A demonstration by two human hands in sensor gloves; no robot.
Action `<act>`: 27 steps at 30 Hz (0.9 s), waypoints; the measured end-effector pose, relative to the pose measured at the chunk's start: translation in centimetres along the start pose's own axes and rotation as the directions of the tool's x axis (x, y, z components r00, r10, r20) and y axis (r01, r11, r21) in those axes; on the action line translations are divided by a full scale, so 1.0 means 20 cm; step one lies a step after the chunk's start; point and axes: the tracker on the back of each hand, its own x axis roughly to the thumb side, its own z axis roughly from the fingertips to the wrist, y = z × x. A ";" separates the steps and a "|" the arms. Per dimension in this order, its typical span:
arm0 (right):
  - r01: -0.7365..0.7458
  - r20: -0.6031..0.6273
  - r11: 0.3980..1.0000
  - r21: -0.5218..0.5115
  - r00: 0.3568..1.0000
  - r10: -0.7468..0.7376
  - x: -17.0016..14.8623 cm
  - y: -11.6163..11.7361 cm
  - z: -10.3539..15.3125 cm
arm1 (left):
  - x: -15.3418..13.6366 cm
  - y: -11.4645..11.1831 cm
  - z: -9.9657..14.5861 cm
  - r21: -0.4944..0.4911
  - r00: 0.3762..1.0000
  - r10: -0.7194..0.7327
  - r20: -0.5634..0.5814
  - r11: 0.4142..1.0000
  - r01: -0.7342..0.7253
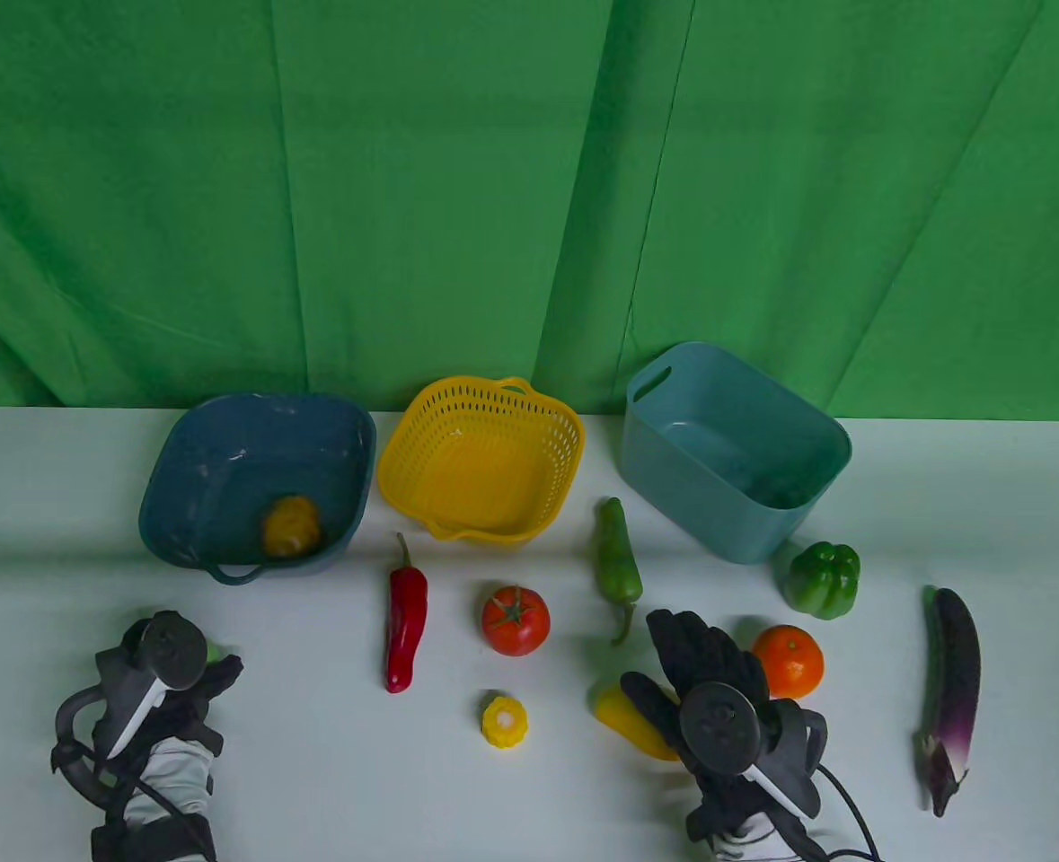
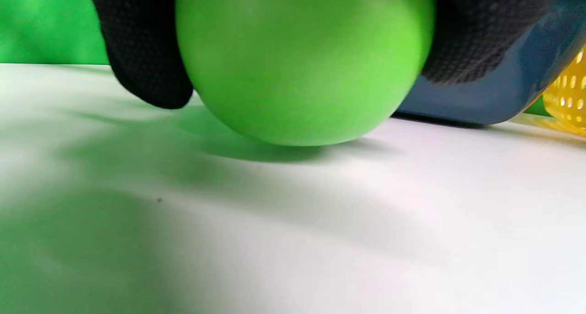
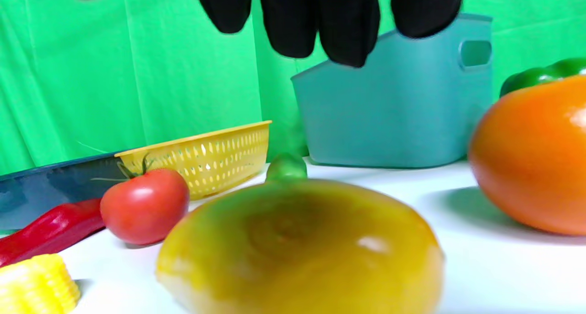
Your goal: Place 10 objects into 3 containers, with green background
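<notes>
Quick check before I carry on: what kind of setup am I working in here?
Most likely a staged recording bench, not a kitchen: a green cloth backdrop hangs behind a plain white table, and toy-like produce such as the tomato and eggplant is laid out before three empty-looking plastic containers, including the yellow basket.

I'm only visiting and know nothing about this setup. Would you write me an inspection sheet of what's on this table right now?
Surface: white table, smooth, no spills seen.
Job's things: dark blue bowl holds one yellow-orange item; yellow basket and teal bin show nothing inside. Loose on the table: red chili, tomato, corn piece, long green pepper, bell pepper, orange, eggplant, yellow fruit.
Clutter: nothing seen.
Grips: left hand grips a green ball resting on the table; right hand is above the yellow fruit, fingers apart, holding nothing.
Cables: black leads trail from the gloves.
Surroundings: green cloth backdrop.
</notes>
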 end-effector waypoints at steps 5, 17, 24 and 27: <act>0.005 0.003 1.000 -0.003 1.000 -0.005 0.00 0.00 0.00 | 0.02 0.06 0.04 0.026 0.999 0.030 0.022 0.999 -0.031; 0.020 0.004 1.000 -0.012 1.000 -0.020 -0.01 -0.01 0.00 | 0.09 0.27 0.08 0.096 0.988 0.081 0.128 0.991 -0.094; 0.014 0.004 1.000 -0.018 1.000 -0.014 0.00 -0.01 0.01 | 0.20 0.39 0.05 0.139 0.974 0.106 0.202 0.981 -0.136; 0.016 0.005 1.000 -0.026 1.000 -0.016 0.00 -0.02 0.01 | 0.25 0.42 0.02 0.150 0.969 0.105 0.223 0.979 -0.140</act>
